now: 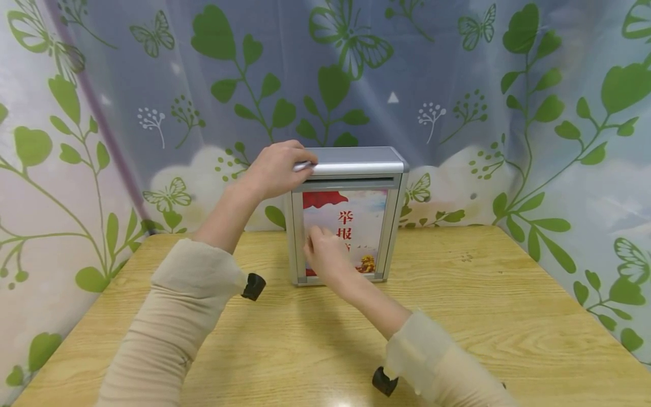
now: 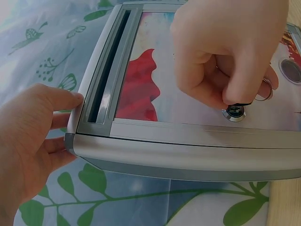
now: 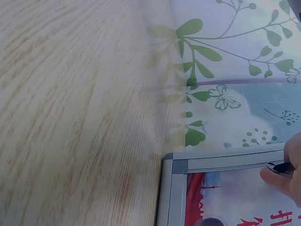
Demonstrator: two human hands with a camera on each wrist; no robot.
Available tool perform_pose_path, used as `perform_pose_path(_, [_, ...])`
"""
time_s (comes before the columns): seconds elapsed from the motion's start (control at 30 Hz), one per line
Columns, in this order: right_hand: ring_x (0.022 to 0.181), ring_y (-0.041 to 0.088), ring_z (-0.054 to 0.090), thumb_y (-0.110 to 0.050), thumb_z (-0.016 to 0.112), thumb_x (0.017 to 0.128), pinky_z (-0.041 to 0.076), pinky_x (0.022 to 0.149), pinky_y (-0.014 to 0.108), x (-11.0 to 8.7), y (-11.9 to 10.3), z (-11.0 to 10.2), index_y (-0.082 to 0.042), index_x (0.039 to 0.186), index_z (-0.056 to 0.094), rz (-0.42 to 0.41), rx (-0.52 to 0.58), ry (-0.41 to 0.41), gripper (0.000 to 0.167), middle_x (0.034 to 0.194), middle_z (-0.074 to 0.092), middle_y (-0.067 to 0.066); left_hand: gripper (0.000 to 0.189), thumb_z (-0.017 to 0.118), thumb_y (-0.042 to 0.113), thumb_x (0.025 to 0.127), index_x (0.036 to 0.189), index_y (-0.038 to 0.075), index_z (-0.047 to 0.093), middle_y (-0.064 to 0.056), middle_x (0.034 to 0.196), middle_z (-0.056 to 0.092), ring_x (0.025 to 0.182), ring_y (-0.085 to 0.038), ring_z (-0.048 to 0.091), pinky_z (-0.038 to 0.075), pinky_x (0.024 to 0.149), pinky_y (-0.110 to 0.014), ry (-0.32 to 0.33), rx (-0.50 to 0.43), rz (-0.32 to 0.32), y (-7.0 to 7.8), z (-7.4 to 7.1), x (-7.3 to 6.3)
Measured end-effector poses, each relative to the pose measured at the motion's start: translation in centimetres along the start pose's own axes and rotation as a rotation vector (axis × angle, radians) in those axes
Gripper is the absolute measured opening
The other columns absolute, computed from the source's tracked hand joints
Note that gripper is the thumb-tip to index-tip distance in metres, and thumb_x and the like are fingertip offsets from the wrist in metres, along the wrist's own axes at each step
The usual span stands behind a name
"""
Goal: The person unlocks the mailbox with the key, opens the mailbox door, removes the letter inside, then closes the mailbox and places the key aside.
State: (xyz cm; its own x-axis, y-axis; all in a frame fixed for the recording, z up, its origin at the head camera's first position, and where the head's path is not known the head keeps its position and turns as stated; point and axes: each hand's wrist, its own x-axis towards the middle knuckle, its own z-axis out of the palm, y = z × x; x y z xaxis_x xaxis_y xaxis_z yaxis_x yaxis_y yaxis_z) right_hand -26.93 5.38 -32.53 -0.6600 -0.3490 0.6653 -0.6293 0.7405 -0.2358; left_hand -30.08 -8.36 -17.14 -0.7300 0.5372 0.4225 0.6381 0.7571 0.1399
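A silver metal letter box (image 1: 398, 226) with a mail slot (image 1: 351, 183) near its top stands upright on the table. Its front carries a poster with red characters. My left hand (image 1: 280, 169) grips the box's top left corner, thumb in front and fingers behind in the left wrist view. At the left side of the front panel, my right hand (image 1: 328, 254) pinches the black head of a key (image 2: 242, 104) at a round chrome lock (image 2: 234, 114). A metal key ring (image 2: 267, 89) hangs by the fingers. The key's blade is hidden.
The wooden table (image 1: 458, 294) reaches back to a curtain (image 1: 447, 73) printed with green leaves and butterflies, which also hangs along both sides. Black clips (image 1: 254, 286) sit by the sleeve cuffs. A dark round spot (image 2: 290, 70) shows lower on the box front.
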Motion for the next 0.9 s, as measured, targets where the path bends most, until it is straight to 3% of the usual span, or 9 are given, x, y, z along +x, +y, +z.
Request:
perform_pose_path(0.17, [0.053,0.013,0.039,0.001,0.053,0.086,0.033,0.046,0.022,0.06,0.02,-0.28,-0.006,0.074,0.046,0.109,0.163,-0.018,0.015,0.063,0.044,0.003,0.026,0.055,0.018,0.093,0.114,0.010,0.066,-0.007,0.114,0.058,0.104,-0.024,0.054,0.043,0.089,-0.038,-0.001,-0.002,-0.002,-0.02,0.04,0.02])
perform_pose_path(0.4, [0.049,0.010,0.049,-0.003,0.052,0.088,0.040,0.045,0.023,0.02,0.16,-0.57,-0.005,0.082,0.055,0.277,0.395,-0.035,0.007,0.065,0.056,0.002,0.026,0.055,0.018,0.093,0.115,0.010,0.065,-0.007,0.115,0.058,0.104,-0.024,0.054,0.043,0.088,-0.038,-0.004,-0.005,0.000,-0.07,0.08,0.05])
perform_pose_path(0.53, [0.052,0.011,0.053,-0.006,0.053,0.088,0.043,0.047,0.025,0.02,0.24,-0.60,-0.005,0.084,0.056,0.344,0.451,-0.043,0.005,0.067,0.060,0.001,0.026,0.055,0.017,0.093,0.115,0.010,0.065,-0.007,0.114,0.058,0.103,-0.024,0.054,0.043,0.087,-0.038,-0.002,-0.006,-0.001,-0.03,0.03,-0.02])
perform_pose_path(0.67, [0.054,0.010,0.053,-0.006,0.053,0.088,0.044,0.049,0.025,-0.05,0.35,-0.62,-0.005,0.084,0.056,0.312,0.424,-0.035,0.005,0.069,0.060,0.002,0.026,0.055,0.017,0.093,0.115,0.009,0.065,-0.008,0.114,0.058,0.103,-0.024,0.054,0.043,0.088,-0.039,-0.004,-0.007,-0.004,0.01,-0.02,-0.07])
perform_pose_path(0.9, [0.052,0.009,0.043,-0.004,0.054,0.088,0.038,0.047,0.022,-0.32,0.62,-0.44,-0.007,0.083,0.051,0.068,0.142,0.003,0.007,0.065,0.050,0.000,0.027,0.054,0.017,0.093,0.116,0.009,0.065,-0.008,0.115,0.058,0.102,-0.024,0.054,0.043,0.088,-0.038,-0.010,-0.008,-0.008,0.06,-0.02,-0.10])
